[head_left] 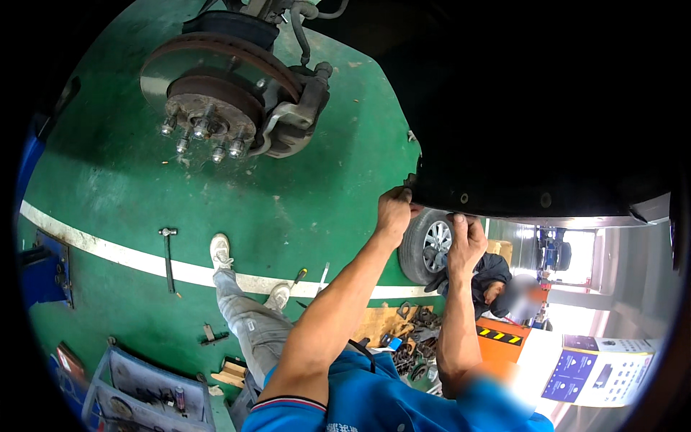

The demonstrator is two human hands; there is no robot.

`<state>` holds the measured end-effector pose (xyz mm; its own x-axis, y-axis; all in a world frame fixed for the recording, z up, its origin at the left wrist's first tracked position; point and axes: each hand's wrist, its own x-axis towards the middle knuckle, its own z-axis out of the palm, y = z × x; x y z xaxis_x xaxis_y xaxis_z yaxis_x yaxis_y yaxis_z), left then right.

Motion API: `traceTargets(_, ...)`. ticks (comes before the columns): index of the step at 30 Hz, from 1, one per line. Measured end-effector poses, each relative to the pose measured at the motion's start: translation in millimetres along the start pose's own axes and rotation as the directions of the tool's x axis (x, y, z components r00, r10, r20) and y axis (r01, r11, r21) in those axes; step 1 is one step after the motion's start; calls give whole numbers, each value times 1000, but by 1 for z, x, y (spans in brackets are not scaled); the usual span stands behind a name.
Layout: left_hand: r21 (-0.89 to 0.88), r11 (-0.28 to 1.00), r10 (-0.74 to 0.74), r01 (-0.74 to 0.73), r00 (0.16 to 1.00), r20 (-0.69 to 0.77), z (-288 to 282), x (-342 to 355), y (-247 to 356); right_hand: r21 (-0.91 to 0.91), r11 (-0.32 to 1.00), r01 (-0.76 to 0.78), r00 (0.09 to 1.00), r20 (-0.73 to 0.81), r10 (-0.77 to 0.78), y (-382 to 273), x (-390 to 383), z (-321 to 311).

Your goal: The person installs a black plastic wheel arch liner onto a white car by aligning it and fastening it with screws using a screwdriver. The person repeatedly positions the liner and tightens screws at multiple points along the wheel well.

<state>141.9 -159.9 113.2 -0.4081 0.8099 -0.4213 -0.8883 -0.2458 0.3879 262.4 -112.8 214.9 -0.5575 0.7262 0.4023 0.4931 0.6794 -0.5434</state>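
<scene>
Both my arms reach up to a large black panel [504, 180] that overhangs the upper right and looks like a wheel arch liner. My left hand [396, 214] is closed on the panel's lower left corner, thumb and fingers pinching its edge. Further right, my right hand [468, 242] has its fingers bent and closed at the same lower edge; its fingertips are partly hidden. Two round fasteners, one a near clip [464, 198], sit in the panel just above that edge. To the upper left hangs a bare brake disc [216, 72] with wheel studs and a caliper [295, 119].
A hammer [168, 259] and a screwdriver [300, 275] lie on the green floor. A grey tool cart [147, 374] stands lower left. Behind my right arm are a loose wheel [421, 248], a crouching person in dark clothes [493, 277], piled metal parts [417, 342] and an orange cabinet [497, 353].
</scene>
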Motion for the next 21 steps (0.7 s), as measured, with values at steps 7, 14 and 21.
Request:
traceTargets(7, -200, 978, -58, 57, 998, -3, 6, 4, -1, 79, 996, -36, 999, 5, 35, -9, 2, 4)
traceTargets(14, -199, 979, -36, 38, 999, 13, 12, 8, -3, 82, 997, -5, 1000, 9, 4, -8, 1, 0)
traceTargets(21, -124, 992, -21, 28, 998, 61, 5, 8, -3, 80, 995, 55, 998, -30, -53, -6, 3, 4)
